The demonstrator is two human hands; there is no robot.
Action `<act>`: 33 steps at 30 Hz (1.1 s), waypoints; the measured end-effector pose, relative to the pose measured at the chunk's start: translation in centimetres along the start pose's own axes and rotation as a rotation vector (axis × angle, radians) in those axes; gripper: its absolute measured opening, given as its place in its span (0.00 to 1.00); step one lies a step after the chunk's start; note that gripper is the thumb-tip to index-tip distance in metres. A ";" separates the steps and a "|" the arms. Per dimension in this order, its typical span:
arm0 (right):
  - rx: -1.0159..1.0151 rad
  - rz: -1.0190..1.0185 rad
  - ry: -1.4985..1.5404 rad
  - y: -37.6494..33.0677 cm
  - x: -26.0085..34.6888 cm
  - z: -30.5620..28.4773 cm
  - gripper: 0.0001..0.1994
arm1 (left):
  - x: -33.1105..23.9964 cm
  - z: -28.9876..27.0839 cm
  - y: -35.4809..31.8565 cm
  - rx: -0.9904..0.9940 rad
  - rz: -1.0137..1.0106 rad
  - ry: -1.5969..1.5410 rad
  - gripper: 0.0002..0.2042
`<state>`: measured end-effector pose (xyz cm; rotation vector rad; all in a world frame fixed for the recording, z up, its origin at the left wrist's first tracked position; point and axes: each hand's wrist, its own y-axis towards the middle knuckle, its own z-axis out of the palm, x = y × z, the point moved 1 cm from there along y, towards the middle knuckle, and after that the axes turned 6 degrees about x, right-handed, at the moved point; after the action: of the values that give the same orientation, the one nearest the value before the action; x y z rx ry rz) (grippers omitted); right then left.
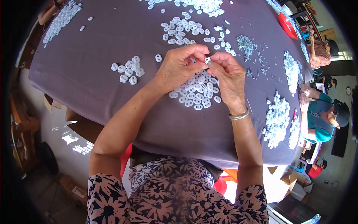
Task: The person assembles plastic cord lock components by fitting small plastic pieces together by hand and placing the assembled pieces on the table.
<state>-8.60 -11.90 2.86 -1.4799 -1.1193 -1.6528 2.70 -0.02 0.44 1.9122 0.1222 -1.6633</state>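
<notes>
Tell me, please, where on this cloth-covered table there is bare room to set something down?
Bare grey cloth spreads left of the left hand, around the small cluster of white pieces, and along the near edge below the pile under the hands. Crowded: the pile above, the metal bits and the right-side heaps.

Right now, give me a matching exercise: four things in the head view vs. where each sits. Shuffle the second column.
Things:
1. small white piece
2. silver bangle
3. red dish
4. small cluster of white pieces

Places:
A. far right edge of the table
B. pinched between the fingertips of left hand and right hand
C. on the grey cloth, left of the left hand
D. around the right wrist

Pairs: 1-B, 2-D, 3-A, 4-C
</notes>
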 end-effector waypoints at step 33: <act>0.022 0.067 -0.119 -1.2 -0.7 -0.4 0.04 | -0.1 0.7 -0.2 -0.027 -0.101 -0.180 0.18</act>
<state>-9.70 -11.82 1.92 -1.6012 -1.1355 -1.5194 2.03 -0.15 0.40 1.7526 0.1708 -1.8830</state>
